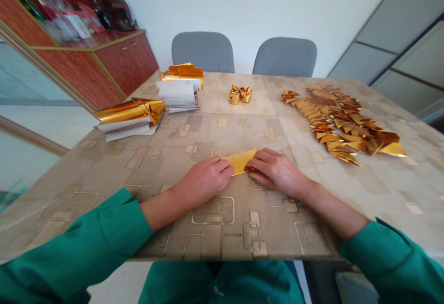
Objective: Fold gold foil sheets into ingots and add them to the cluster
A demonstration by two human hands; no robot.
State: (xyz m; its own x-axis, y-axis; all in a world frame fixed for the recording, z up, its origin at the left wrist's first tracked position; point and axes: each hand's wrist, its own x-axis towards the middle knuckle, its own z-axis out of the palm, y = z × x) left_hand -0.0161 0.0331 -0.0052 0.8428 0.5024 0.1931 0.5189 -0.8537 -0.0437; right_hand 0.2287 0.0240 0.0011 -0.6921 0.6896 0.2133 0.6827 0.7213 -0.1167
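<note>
A narrow folded strip of gold foil paper (239, 161) lies on the patterned tablecloth in front of me. My left hand (212, 174) is closed on its left end, fingers bent over the edge. At the other end, my right hand (272, 169) grips the strip with curled fingers, and part of the paper is hidden under them. The middle of the strip shows flat and shiny between the two hands.
Stacks of gold and white paper sheets (178, 96) and a gold bundle (133, 114) sit at the left. Two folded gold pieces (240, 94) stand at the back middle. Many folded gold pieces (340, 121) spread at the right. Two grey chairs (203, 52) stand behind the table.
</note>
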